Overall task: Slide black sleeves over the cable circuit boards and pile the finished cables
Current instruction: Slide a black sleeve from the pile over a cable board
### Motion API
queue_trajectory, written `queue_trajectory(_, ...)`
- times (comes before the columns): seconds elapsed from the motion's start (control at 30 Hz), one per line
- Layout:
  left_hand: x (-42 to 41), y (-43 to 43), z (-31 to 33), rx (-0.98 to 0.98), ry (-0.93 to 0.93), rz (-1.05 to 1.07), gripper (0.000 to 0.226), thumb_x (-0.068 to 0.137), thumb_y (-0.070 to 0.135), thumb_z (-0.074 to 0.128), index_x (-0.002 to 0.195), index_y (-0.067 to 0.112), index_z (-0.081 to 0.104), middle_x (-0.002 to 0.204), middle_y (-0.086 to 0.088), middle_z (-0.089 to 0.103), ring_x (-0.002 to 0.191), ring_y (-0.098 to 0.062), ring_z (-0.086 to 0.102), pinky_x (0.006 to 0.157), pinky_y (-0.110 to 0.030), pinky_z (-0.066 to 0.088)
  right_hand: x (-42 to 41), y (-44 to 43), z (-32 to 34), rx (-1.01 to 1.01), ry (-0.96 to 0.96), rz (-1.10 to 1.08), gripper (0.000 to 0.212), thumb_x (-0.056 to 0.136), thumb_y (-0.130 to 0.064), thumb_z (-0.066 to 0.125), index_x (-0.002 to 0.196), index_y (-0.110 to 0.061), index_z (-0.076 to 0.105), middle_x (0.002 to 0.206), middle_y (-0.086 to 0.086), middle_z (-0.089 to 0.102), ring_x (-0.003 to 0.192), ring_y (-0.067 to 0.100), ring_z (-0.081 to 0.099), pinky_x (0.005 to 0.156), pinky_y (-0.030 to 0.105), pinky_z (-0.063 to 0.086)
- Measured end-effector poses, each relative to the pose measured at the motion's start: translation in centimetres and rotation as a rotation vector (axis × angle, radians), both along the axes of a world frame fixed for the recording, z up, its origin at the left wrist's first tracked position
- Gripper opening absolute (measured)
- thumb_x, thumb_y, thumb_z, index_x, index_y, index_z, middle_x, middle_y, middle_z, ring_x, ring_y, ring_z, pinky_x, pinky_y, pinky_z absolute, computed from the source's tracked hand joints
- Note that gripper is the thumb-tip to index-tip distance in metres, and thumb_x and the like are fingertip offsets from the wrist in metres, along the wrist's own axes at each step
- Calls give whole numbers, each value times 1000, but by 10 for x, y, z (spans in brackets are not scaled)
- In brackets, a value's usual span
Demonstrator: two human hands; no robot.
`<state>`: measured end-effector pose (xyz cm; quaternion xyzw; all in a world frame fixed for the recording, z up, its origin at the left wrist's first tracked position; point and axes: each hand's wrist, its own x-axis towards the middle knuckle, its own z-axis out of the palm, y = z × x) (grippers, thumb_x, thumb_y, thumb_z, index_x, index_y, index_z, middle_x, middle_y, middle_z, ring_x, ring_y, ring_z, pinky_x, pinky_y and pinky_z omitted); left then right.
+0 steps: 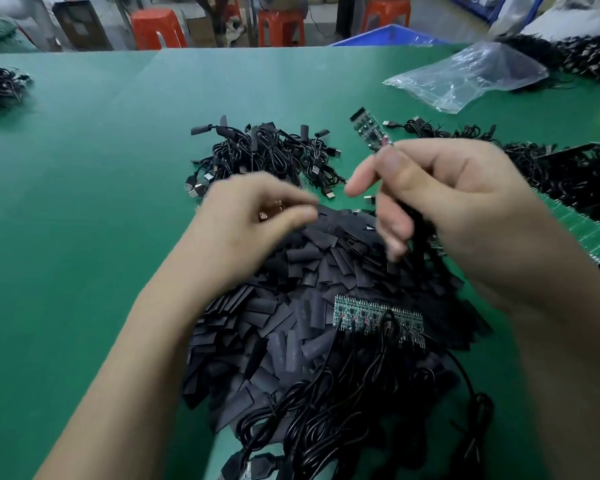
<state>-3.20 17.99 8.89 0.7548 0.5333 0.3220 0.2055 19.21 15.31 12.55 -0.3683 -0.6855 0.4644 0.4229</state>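
Note:
My right hand (440, 199) grips a black cable just below its small circuit board (369, 129), which sticks up bare past my thumb and forefinger. My left hand (253, 216) hovers over a large heap of flat black sleeves (291, 306), its thumb and forefinger closing at the heap's top edge; whether they pinch a sleeve is unclear. A strip of joined green circuit boards (378, 311) with cables attached lies on the heap near me. A pile of sleeved cables (267, 154) lies beyond my hands.
The green table (84, 202) holds a clear plastic bag (465, 74) at the far right, more black cable bundles (568, 174) at the right and another bundle (0, 84) at the far left. Orange stools and a blue bin stand past the table's far edge.

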Motion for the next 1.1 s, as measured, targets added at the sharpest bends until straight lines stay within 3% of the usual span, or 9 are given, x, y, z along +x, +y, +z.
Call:
queue_trajectory(0.13,10,6,-29,-127,509,20,29,88,49,75,114,36,77,111,10,69,105,-14,65,92,-38,55,6,5,-4,-114,-157,-35,41,109,-27,44,83,-14,72,53,-8,39,49,10,35,45,14,33)
queue_trajectory(0.33,9,10,-41,-35,563,82,26,87,50,75,110,37,77,112,12,66,110,-17,62,81,-31,49,7,9,-13,-214,-359,-49,42,108,-37,44,86,-18,74,53,-14,42,51,7,39,50,17,35)
queue_trajectory(0.47,2,9,-29,-56,327,26,25,84,41,82,107,33,80,110,14,72,106,-8,66,95,-33,52,10,9,-13,-115,-478,-81,36,107,-41,44,90,-29,73,57,-12,43,55,10,40,60,37,34)
queue_trajectory(0.57,-5,1,-8,-160,-140,-78,22,77,35,86,98,33,83,88,12,79,78,0,71,81,-22,59,11,7,-7,-1,-494,-84,34,101,-48,44,91,-30,70,57,-7,37,52,14,34,55,38,30)
queue_trajectory(0.63,-9,-5,3,-150,-302,-145,20,75,40,86,94,38,83,85,8,80,74,-4,69,75,-23,57,12,6,-2,19,-473,-77,37,96,-52,43,88,-28,70,57,-2,36,52,22,33,53,41,30)
queue_trajectory(0.7,-11,-10,11,-98,-348,-152,22,73,47,88,94,44,81,86,7,80,76,-9,68,75,-32,56,13,5,0,-6,-408,-42,39,96,-49,45,83,-23,70,55,-7,40,52,20,36,51,37,32)
queue_trajectory(0.83,-11,-13,19,-26,-373,-129,22,72,47,83,93,42,81,86,11,80,73,-7,69,69,-31,57,10,3,1,-185,-213,50,43,106,-34,51,71,-16,66,53,-8,37,47,10,31,43,17,29)
queue_trajectory(0.97,-9,-16,21,70,-289,-90,17,74,42,88,89,38,82,82,10,79,62,-20,62,60,-42,53,7,0,3,-289,-98,80,41,104,-28,49,69,-17,66,50,-5,33,45,10,26,39,17,25)
queue_trajectory(1.1,-7,-20,26,112,-259,-97,19,75,40,83,93,34,81,84,13,78,66,-23,66,61,-39,53,6,-1,4,-338,-97,91,40,103,-30,49,69,-17,66,50,-5,33,44,10,25,39,19,23)
